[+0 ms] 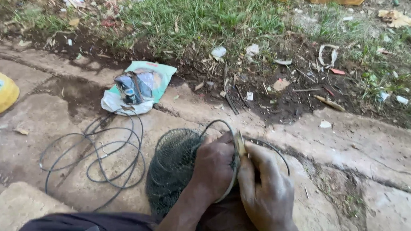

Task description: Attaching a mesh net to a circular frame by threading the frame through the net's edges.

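The wire-framed net basket point(174, 167) lay on the cracked concrete slab point(350, 148) directly in front of the person, low in the centre of the view. It was a dark green mesh stretched over round wire hoops, collapsed into a rounded heap, with a thin dark hoop wire point(268, 147) arching out from its upper edge toward the right. The left hand point(215, 168) rested on top of the net, fingers curled closed around the rim wire. The right hand point(266, 190) sat just beside it, touching it, fingers folded in a narrow grip around a small pale flat tool point(239, 143) that stood upright between the two hands; what kind of tool it was could not be told. Nothing could be seen inside the net. To the left of the net, a loose coil of thin black wire point(94, 159) lay spread on the slab, one strand leading up to a crumpled white and green plastic bag point(145, 81) at the edge of the dirt. On that bag rested a dark bundled object point(131, 88), its contents unclear. A yellow container point(0, 92) sat at the far left edge, partly out of view. Grass point(204, 15) and scattered litter covered the ground beyond.
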